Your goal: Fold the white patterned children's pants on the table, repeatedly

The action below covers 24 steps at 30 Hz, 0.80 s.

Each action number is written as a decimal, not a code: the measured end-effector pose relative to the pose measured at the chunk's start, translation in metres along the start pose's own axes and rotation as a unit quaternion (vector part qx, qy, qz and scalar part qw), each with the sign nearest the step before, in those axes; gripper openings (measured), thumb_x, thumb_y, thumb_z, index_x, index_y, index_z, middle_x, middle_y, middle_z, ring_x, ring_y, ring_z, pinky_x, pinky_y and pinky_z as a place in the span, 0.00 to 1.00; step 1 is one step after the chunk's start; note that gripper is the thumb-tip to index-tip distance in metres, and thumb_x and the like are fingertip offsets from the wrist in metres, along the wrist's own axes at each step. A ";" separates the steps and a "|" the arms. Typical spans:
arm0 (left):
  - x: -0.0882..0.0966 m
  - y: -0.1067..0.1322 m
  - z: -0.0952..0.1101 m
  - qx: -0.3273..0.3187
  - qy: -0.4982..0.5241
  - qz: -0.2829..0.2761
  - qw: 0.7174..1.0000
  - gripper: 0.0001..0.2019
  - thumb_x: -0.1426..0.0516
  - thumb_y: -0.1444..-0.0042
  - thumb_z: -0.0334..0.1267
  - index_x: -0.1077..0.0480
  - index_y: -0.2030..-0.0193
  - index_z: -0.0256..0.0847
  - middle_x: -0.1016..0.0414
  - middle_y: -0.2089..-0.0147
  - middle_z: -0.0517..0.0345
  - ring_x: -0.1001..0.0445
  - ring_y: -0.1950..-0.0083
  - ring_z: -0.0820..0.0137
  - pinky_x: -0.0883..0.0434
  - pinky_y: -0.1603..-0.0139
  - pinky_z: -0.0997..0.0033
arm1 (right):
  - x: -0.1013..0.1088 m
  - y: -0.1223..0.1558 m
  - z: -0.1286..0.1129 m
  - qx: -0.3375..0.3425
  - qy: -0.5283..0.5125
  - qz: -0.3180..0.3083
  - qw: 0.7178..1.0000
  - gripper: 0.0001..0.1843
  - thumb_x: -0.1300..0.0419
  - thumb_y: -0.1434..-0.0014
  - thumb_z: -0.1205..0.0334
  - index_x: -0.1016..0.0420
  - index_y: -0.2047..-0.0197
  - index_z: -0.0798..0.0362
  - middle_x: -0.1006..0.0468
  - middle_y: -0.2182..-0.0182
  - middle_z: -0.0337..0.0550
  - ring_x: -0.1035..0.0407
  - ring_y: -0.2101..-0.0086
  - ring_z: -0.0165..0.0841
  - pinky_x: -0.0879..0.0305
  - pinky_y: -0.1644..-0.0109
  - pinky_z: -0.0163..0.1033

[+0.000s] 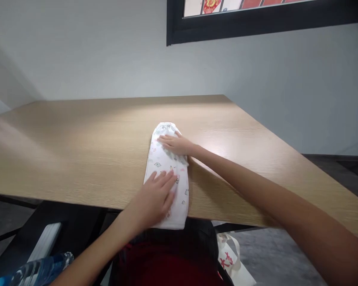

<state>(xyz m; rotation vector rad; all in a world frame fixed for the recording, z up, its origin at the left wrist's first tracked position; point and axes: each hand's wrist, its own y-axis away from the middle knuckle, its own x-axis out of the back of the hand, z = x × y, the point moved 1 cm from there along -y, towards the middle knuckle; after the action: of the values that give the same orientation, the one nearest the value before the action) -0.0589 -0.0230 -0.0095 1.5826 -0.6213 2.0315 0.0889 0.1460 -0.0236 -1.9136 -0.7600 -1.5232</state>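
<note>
Cloth (164, 163), folded narrow, laid across near edge of table (77, 151), end overhanging. Pressed flat under left hand (155, 198), fingers spread; under right hand (176, 143), fingers extended, nothing gripped. Judged smoothing step; next called for even strokes outward.

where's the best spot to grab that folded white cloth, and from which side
Take the cloth by its near end, from the person's side: it hangs past the table edge, so fingers could pinch above and below. The rest lies flat under the left hand and right hand.
</note>
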 end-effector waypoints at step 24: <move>0.001 0.067 -0.027 -0.151 -0.074 0.137 0.976 0.22 0.58 0.45 0.18 0.34 0.52 0.43 0.30 0.55 0.52 0.33 0.50 0.67 0.33 0.51 0.63 | -0.009 0.144 -0.134 0.265 0.141 0.158 0.941 0.13 0.48 0.40 0.67 0.32 0.52 0.56 0.29 0.59 0.48 0.36 0.59 0.39 0.40 0.53 0.49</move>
<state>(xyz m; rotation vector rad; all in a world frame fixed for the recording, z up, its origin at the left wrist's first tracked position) -0.1216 -0.0582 -0.0188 1.5387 -1.2031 1.9005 0.1049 -0.0500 -0.0196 -1.3093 -0.6180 -1.2029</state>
